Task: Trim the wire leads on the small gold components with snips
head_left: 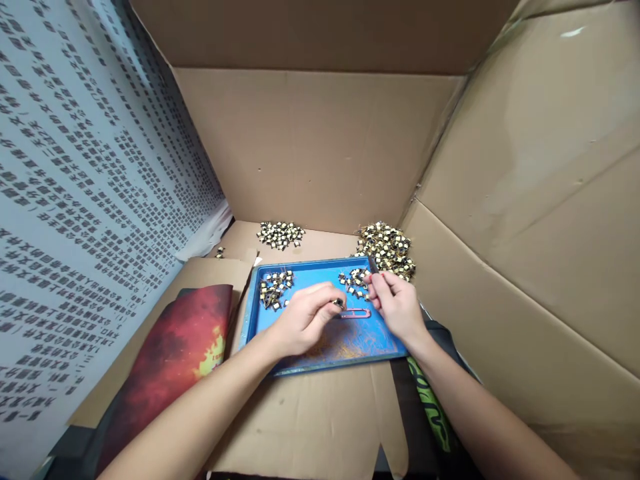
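My left hand (309, 319) is closed over the middle of the blue tray (320, 365). Between its thumb and forefinger it pinches a small black-and-yellow coil component (339, 303). My right hand (397, 305) hovers at the tray's right side with fingers pressed together; what they hold, if anything, is too small to make out. Below and between the hands lies a pink-edged, elongated loop-shaped tool (357, 313). Loose coil components form one group (274, 289) at the tray's left and another group (354, 280) near my right fingers. Fine copper-coloured wire scraps (345, 345) litter the tray's front.
Behind the tray, one component pile (281, 234) sits left and a larger, wire-tangled pile (385, 245) sits right. Cardboard walls (320, 147) rise at the back and right. A printed sheet (100, 167) hangs left, above a red patterned cover (175, 353).
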The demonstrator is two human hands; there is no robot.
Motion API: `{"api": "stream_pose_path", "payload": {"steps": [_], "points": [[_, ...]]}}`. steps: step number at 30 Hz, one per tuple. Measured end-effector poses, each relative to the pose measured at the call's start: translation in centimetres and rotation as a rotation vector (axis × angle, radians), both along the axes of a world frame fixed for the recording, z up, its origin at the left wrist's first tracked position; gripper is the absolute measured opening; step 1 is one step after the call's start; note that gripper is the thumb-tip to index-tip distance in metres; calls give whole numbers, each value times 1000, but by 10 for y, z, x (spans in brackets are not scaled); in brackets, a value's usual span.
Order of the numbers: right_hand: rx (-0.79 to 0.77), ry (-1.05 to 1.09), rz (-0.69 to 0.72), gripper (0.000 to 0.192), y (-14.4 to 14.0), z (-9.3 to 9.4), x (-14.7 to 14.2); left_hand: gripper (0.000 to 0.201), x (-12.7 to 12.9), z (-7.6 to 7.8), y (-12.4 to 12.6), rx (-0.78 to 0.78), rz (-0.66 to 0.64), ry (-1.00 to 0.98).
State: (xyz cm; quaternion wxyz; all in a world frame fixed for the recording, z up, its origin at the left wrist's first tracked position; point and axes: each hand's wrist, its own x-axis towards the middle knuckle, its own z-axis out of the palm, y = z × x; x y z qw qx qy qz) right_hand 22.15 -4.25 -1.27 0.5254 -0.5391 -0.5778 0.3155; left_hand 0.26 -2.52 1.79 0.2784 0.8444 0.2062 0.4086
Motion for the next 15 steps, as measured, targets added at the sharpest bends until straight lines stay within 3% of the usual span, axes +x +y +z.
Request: {"api": "stream_pose_path", "payload": {"steps": [4, 8, 15], "points": [[128, -351, 140, 21, -5, -4, -7, 21, 3, -6, 0, 65, 19, -57], [215, -626, 190, 16, -11, -10, -16, 29, 2, -11, 2, 133, 46, -86], [264, -767, 280, 15, -15, -12, -18, 35, 2, -15, 3, 138, 94, -75]]}}
